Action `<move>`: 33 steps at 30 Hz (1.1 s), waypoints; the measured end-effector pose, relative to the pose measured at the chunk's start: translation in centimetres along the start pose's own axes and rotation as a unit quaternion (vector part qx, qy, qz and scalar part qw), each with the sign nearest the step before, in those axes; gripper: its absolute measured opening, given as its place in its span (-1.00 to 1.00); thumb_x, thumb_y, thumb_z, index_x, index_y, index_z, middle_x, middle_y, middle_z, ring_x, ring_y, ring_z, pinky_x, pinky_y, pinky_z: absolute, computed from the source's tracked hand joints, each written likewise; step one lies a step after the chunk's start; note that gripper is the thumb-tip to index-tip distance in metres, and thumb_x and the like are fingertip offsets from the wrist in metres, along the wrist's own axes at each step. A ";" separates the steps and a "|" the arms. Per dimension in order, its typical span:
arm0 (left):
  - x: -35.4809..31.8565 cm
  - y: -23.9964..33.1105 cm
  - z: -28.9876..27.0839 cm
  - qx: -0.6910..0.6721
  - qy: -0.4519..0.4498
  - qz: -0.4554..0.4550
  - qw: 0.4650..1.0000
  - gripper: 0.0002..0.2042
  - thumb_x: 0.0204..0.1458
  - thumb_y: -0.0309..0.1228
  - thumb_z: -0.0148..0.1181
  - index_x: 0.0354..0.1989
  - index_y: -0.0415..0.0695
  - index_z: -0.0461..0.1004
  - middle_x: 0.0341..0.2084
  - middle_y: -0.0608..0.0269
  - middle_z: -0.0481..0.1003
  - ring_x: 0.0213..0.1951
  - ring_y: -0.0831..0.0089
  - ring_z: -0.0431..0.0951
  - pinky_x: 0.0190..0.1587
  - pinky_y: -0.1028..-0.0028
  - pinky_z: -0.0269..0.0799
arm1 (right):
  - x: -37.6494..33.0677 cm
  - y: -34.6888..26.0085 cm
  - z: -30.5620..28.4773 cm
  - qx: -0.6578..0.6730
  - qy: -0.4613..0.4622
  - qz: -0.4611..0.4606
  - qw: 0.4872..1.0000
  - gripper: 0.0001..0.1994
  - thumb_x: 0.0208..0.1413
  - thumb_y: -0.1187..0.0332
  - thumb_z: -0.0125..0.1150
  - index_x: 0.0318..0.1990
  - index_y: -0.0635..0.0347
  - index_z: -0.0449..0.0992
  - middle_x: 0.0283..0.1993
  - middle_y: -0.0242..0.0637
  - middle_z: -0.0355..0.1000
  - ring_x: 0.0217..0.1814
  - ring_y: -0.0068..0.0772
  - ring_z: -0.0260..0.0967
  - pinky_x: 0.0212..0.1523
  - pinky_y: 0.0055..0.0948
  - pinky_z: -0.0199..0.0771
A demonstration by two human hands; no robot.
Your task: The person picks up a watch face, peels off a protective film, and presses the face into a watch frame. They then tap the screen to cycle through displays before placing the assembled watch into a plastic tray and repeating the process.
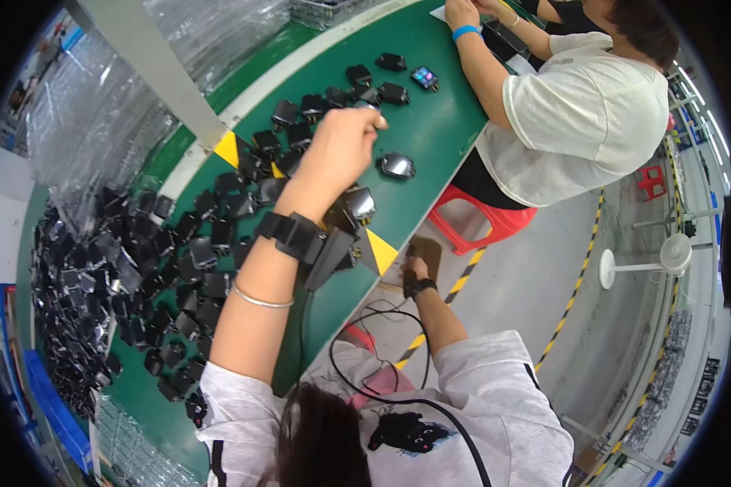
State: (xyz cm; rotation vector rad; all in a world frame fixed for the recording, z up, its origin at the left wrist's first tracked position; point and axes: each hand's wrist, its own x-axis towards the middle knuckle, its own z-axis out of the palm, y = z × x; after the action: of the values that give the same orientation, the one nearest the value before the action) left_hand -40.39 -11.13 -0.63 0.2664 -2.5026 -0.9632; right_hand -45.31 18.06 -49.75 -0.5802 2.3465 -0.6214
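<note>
My left hand [337, 150] reaches over the green table with its fingers curled together. What they hold, if anything, is hidden; a small shiny device [367, 105] shows just beyond them. Around the hand lie several black devices, square and glossy like watch bodies. To its right a device with a mirror-like face [397, 165] lies apart, and farther off one has a lit, coloured screen [424, 77]. Another shiny-faced device [360, 204] sits beside my left wrist. My right hand [417, 268] hangs low beyond the table's near edge, against something brown; its fingers cannot be made out.
A big heap of black devices [73, 300] covers the left of the table [455, 105]. A metal post [150, 61] stands at the far edge. A co-worker [577, 122] sits on a red stool [479, 219] at right. Black cable [333, 345] loops by my lap.
</note>
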 end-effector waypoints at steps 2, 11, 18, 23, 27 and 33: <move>1.5 2.4 1.6 -0.052 0.013 0.061 0.997 -0.76 -0.12 -0.72 0.09 -0.23 -0.26 0.51 -0.43 0.03 0.54 -0.36 0.20 0.58 -0.26 0.38 0.48 | 0.3 5.9 -3.8 0.063 0.058 0.079 0.993 -0.76 0.00 0.29 0.17 -0.37 0.35 0.53 -0.45 -0.02 0.49 -0.34 -0.10 0.50 -0.40 -0.23 0.47; 1.3 2.8 1.8 -0.023 -0.037 0.038 0.998 -0.86 -0.11 -0.67 0.09 -0.37 -0.28 0.54 -0.39 -0.05 0.52 -0.32 0.06 0.54 -0.21 0.30 0.47 | -5.4 -5.7 -7.9 0.214 0.180 0.255 0.925 -0.74 0.03 0.27 0.22 -0.46 0.34 0.56 -0.53 -0.15 0.49 -0.51 -0.37 0.46 -0.54 -0.40 0.39; -2.1 8.1 -2.8 -0.002 0.038 0.064 0.997 -0.89 -0.07 -0.67 0.13 -0.36 -0.27 0.53 -0.46 0.08 0.53 -0.47 0.29 0.54 -0.39 0.49 0.43 | -5.0 -3.7 -8.5 0.363 0.179 0.283 0.870 -0.78 0.04 0.33 0.17 -0.44 0.36 0.57 -0.53 -0.23 0.50 -0.41 -0.43 0.48 -0.38 -0.47 0.45; -11.4 12.1 -5.9 0.046 0.061 -0.057 0.995 -0.84 -0.14 -0.74 0.14 -0.37 -0.25 0.47 -0.45 0.10 0.50 -0.42 0.24 0.54 -0.38 0.44 0.45 | -11.7 -13.6 -13.7 0.577 0.063 0.068 0.811 -0.77 0.19 0.31 0.03 -0.26 0.34 0.47 -0.36 -0.29 0.47 -0.36 -0.46 0.42 -0.36 -0.52 0.40; -16.0 14.1 -4.3 0.031 0.037 -0.130 0.990 -0.83 -0.14 -0.71 0.15 -0.34 -0.24 0.45 -0.40 0.12 0.51 -0.35 0.17 0.55 -0.33 0.38 0.48 | -19.6 -21.2 -19.6 0.635 -0.077 -0.105 0.761 -0.71 0.27 0.21 -0.09 -0.14 0.30 0.38 -0.17 -0.21 0.43 -0.18 -0.40 0.42 -0.18 -0.45 0.42; -19.2 13.9 -0.1 0.030 -0.034 -0.093 0.995 -0.82 -0.14 -0.67 0.18 -0.31 -0.26 0.44 -0.37 0.11 0.47 -0.34 0.16 0.53 -0.30 0.32 0.49 | -27.1 -28.4 -21.9 0.595 -0.152 -0.250 0.748 -0.86 0.21 0.36 0.04 -0.18 0.22 0.36 -0.25 -0.24 0.43 -0.26 -0.43 0.43 -0.36 -0.48 0.45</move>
State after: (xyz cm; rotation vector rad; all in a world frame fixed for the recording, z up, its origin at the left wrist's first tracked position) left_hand -23.66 5.36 2.35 0.5007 -2.6073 -0.9829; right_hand -34.07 16.44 -6.30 -0.5827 1.0491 -1.8676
